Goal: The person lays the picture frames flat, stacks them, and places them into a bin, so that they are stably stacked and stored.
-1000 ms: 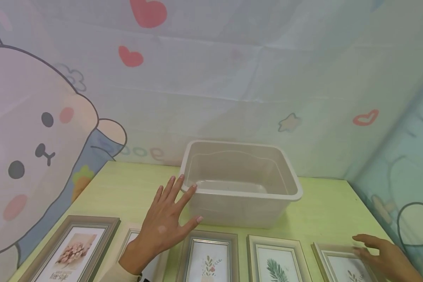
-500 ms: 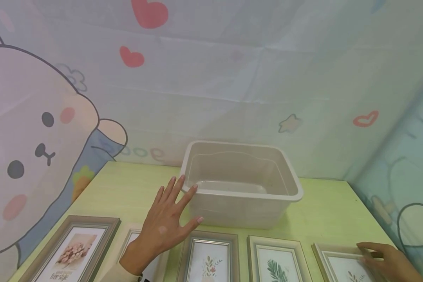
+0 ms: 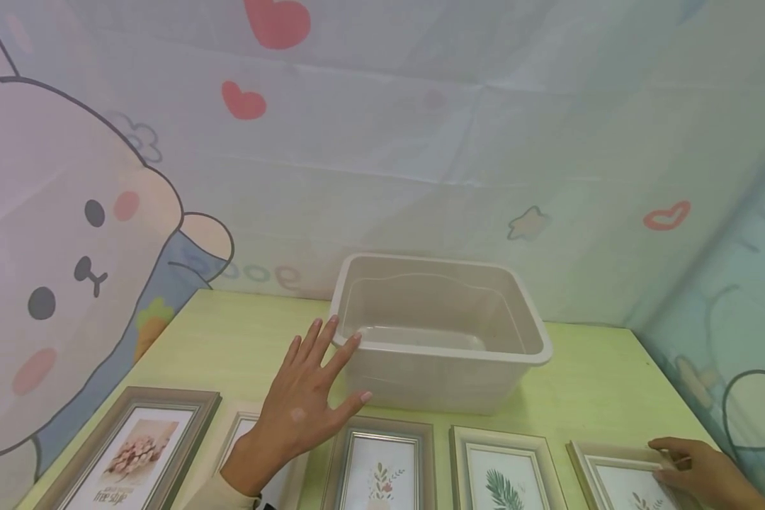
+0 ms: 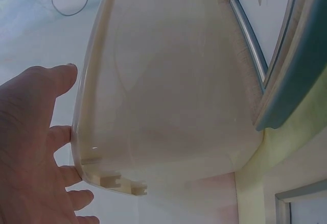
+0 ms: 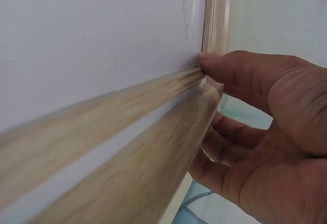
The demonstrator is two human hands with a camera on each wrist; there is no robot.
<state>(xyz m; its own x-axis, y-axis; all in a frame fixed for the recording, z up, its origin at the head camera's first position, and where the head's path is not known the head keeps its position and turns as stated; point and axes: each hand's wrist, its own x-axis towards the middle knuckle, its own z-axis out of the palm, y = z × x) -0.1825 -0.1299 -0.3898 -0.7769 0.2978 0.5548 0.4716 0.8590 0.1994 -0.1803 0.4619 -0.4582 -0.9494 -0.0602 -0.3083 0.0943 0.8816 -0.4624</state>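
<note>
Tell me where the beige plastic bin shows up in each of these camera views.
Head: the bin sits slightly right of and below centre.
Left wrist: the bin fills the middle.
Right wrist: not in it.
Landmark shared by head and left wrist: the left hand at its rim.

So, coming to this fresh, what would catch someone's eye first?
Probably the big cartoon animal filling the left of the backdrop. Next, the pale tub on the green table, with the left hand spread at its near left corner. Then the row of five frames along the bottom, where the right hand grips the rightmost frame by its edge.
</note>
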